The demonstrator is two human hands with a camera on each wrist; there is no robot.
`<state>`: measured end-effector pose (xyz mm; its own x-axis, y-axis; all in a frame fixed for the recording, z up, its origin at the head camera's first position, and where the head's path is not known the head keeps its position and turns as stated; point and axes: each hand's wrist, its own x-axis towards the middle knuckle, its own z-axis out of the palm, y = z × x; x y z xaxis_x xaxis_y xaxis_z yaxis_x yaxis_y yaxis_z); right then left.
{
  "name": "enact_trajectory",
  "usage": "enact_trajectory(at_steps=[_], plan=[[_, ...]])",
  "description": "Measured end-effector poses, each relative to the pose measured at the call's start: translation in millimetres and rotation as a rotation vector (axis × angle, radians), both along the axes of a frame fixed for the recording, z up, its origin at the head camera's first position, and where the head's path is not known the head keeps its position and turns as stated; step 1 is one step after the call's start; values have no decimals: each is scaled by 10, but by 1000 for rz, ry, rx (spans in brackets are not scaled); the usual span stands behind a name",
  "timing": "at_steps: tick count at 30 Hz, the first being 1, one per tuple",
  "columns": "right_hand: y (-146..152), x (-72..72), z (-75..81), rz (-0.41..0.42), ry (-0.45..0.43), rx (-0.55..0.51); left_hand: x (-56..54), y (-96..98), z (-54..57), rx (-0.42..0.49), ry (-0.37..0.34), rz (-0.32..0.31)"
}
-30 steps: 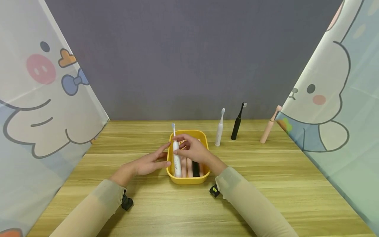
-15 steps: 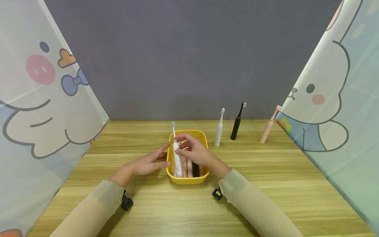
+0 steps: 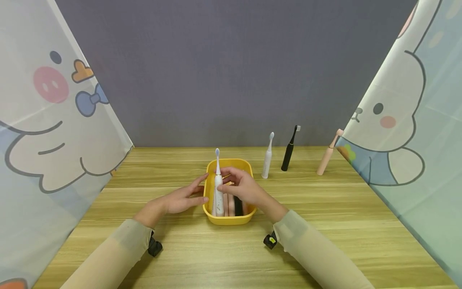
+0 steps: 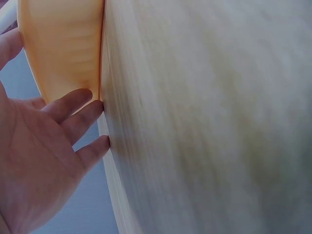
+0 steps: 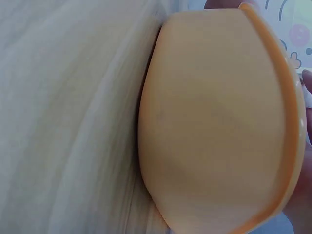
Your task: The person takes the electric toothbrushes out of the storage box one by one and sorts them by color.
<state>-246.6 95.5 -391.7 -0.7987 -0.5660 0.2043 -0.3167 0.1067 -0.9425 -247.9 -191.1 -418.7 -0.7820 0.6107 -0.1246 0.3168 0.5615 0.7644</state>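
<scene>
With its thumb and fingers, my right hand pinches a white electric toothbrush inside the yellow basket. The brush head sticks up above the far rim. Beside it in the basket lie pink handles and a black one, partly hidden under the right hand. My left hand is at the basket's left side, thumb near the rim. In the left wrist view, the fingers of that left hand lie loosely extended against the basket's outer wall. The right wrist view shows mostly the basket wall.
To the right of the basket, a white toothbrush, a black one and a pink one stand upright on the wooden table. A grey panel rises behind; printed cloths hang at both sides.
My right hand has shifted slightly right with the white toothbrush, whose head has swung right and now stands more upright. The left hand stays at the basket.
</scene>
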Motion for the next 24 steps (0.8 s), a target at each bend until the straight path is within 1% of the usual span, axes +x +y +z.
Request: enact_trajectory(at_steps=[2, 7, 9, 17, 20, 24], plan=[[10, 9, 0, 21, 1, 0, -1, 0, 0, 1, -2, 1], [26, 60, -9, 73, -51, -8, 1, 0, 0, -3, -1, 3], [32, 80, -15, 80, -60, -10, 1, 2, 2, -3, 3, 1], [66, 145, 9, 34, -17, 0, -4, 2, -16, 4, 13, -5], [94, 154, 36, 17, -2, -25, -3, -1, -17, 3, 13, -5], [167, 141, 107, 15, 18, -75, 1, -2, -4, -3, 17, -2]])
